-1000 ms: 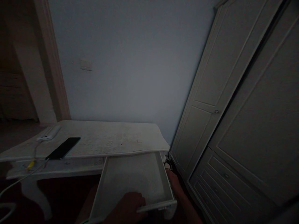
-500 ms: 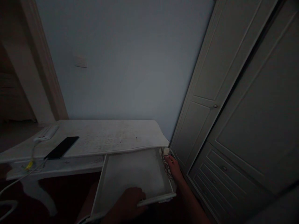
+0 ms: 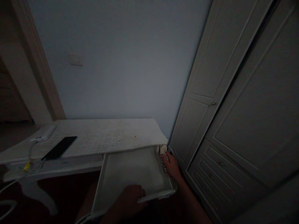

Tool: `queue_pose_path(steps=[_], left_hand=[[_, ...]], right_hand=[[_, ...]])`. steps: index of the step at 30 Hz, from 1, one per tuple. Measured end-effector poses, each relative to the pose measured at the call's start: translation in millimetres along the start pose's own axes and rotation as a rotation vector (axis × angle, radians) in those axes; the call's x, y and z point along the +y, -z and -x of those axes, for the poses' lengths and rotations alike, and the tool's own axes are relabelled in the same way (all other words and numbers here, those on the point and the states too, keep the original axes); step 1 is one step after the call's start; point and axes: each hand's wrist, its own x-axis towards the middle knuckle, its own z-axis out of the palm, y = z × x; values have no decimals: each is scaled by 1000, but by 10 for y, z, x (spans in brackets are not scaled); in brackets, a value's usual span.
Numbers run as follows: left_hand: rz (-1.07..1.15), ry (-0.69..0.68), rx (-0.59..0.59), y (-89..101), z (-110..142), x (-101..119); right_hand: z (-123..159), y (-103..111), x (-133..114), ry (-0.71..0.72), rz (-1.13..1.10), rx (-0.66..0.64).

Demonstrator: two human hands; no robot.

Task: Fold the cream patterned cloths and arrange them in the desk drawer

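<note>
A white drawer point(image 3: 133, 168) is pulled out of a worn white table point(image 3: 112, 130). My left hand point(image 3: 132, 197) is closed over the drawer's front edge, its fingers curled round the rim. At the drawer's right side wall, my right hand point(image 3: 171, 165) grips a patterned cloth point(image 3: 163, 152) and presses it against the top of that wall near the tabletop. Part of the cloth is hidden under the fingers and hangs along the wall.
A black phone point(image 3: 59, 147) lies on the table's left part, beside a white power strip point(image 3: 43, 133) with a cable and a yellow tag point(image 3: 26, 166). A grey wardrobe point(image 3: 224, 149) with knobs stands close on the right. Behind is a blue wall point(image 3: 121, 62).
My right hand and the cloth have shifted slightly up and left along the drawer's side wall. My left hand keeps its hold on the front edge. The view has turned a little.
</note>
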Motion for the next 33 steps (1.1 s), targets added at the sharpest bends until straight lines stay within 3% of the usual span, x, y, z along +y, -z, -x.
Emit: queue_pose_path(steps=[4,8,15,23,30,33], left_hand=[[-5,-9,-18,24,4,14],[1,-13,-21,82,6,60],[-1,14,-26,93,19,58],[-10,46,-26,64,14,42],[-11,91,-24,52,18,55],[-9,121,-36,81,17,100]], right_hand=[[128,56,-299,-2,339,-68],[241,41,-601,155,696,-100],[254,-103,-664,271,915,-236],[118,-93,-629,352,721,-316],[-42,-45,-423,142,275,-6],[-69,-57,-353,83,176,49]])
